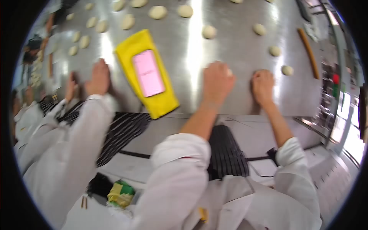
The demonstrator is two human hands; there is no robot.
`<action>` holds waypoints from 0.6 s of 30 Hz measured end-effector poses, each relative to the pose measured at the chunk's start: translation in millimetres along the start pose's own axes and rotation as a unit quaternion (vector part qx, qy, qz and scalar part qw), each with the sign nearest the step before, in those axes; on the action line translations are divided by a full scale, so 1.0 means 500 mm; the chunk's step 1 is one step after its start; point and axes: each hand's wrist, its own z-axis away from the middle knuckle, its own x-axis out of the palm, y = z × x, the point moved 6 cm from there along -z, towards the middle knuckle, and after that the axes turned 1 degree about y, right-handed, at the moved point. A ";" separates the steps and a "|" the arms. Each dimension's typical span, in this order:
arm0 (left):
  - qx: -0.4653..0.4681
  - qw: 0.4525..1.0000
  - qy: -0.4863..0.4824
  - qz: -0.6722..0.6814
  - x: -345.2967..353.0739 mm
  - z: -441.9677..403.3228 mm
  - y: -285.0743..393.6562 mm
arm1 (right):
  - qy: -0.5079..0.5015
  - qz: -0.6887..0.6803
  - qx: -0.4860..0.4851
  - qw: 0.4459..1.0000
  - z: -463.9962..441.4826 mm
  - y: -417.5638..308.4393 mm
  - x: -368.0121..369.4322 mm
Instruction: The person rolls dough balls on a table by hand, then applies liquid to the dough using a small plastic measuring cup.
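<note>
My left hand at centre, my right hand right of centre, both curled on metal table, contents indeterminable.

Bright yellow cloth, pink-screened phone

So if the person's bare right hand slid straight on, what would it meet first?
Probably the round pale dough ball ahead of the right hand; its edge might first brush the nearer pale dough piece, slightly right of that line.
</note>
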 end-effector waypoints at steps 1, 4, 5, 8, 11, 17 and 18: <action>-0.010 1.000 -0.025 0.005 0.010 0.003 0.003 | 0.045 -0.053 -0.025 0.997 -0.040 -0.002 -0.007; -0.004 1.000 0.000 0.023 0.002 0.003 0.002 | 0.053 -0.066 0.038 0.996 -0.055 0.093 0.003; -0.003 1.000 -0.001 0.009 0.001 0.009 0.004 | 0.055 -0.062 0.078 0.994 -0.021 0.080 -0.016; -0.011 1.000 -0.017 -0.003 0.006 0.000 0.005 | 0.077 -0.049 0.035 0.995 0.005 -0.014 -0.017; -0.015 1.000 -0.018 0.011 0.005 0.004 0.002 | 0.006 -0.078 0.005 0.997 -0.053 -0.017 -0.016; -0.022 0.999 -0.048 0.002 0.004 0.002 0.005 | 0.117 -0.048 -0.035 0.991 0.029 -0.019 -0.036; -0.025 0.999 -0.046 0.003 0.009 0.007 0.010 | 0.069 -0.093 -0.026 0.993 0.008 -0.044 -0.023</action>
